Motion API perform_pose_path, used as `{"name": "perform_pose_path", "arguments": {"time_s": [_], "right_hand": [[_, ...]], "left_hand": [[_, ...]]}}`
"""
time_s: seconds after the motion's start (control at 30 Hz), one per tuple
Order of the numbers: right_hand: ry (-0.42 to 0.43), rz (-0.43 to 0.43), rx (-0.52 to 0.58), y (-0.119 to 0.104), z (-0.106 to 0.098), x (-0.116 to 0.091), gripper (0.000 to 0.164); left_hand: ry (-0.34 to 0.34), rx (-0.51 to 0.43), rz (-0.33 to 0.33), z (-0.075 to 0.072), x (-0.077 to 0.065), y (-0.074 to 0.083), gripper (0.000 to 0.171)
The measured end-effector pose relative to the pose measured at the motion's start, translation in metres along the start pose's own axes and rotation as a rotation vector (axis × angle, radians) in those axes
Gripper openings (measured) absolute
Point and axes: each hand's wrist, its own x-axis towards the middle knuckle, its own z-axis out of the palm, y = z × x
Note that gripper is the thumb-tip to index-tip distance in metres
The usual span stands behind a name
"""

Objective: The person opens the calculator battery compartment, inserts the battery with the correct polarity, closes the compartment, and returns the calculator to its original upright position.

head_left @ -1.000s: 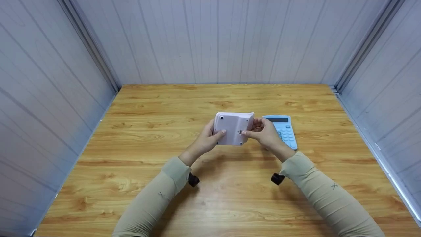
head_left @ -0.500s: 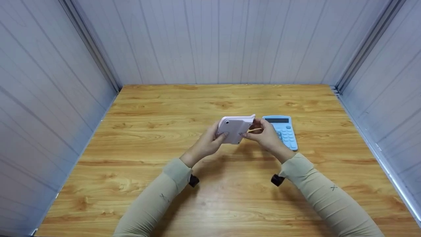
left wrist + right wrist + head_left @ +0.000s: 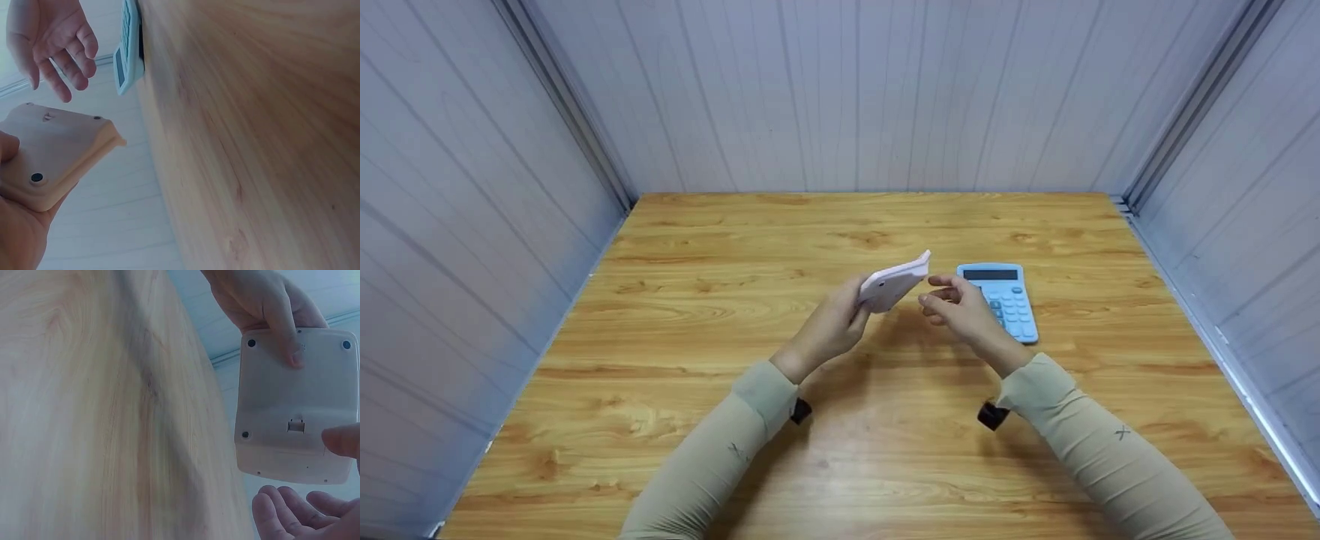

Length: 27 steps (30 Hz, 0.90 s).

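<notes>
My left hand (image 3: 829, 326) grips a pale pink calculator (image 3: 891, 288) by one end, raised over the table and tilted. Its underside, with dark round feet and a small catch recess (image 3: 296, 426), shows in the right wrist view, the thumb lying across that back. The keys are hidden. Just right of its far end, my right hand (image 3: 966, 309) hangs with loosely bent fingers and nothing in them; a gap separates it from the calculator in the left wrist view. Beyond the right hand a light blue calculator (image 3: 1014, 304) lies face up, partly covered by that hand.
The wood-grain table (image 3: 720, 255) extends around both hands. Pale panel walls (image 3: 840, 97) enclose it at the back and on both sides. A small black device (image 3: 993, 415) sits under the right cuff, another (image 3: 801, 410) under the left.
The pink calculator has turned from its back facing the head camera to a nearly edge-on tilt. My right hand has let go of its right end; the left still holds it.
</notes>
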Motion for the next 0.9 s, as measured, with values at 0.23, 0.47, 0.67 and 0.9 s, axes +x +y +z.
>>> {"name": "perform_pose_path", "arguments": {"time_s": [0.23, 0.47, 0.67, 0.9], "right_hand": [[-0.033, 0.022, 0.178, -0.007, 0.008, -0.003, 0.049], [-0.084, 0.074, 0.317, -0.011, 0.011, -0.005, 0.04], [-0.116, 0.092, 0.394, -0.011, 0.012, -0.008, 0.034], [-0.105, 0.115, 0.462, -0.011, 0.014, -0.007, 0.031]], "left_hand": [[0.005, 0.189, 0.078, 0.001, -0.001, 0.001, 0.024], [0.003, 0.323, 0.168, 0.004, -0.002, 0.001, 0.023], [-0.039, 0.453, 0.199, 0.005, -0.003, 0.003, 0.03], [-0.091, 0.615, 0.244, 0.006, -0.003, 0.005, 0.036]]}}
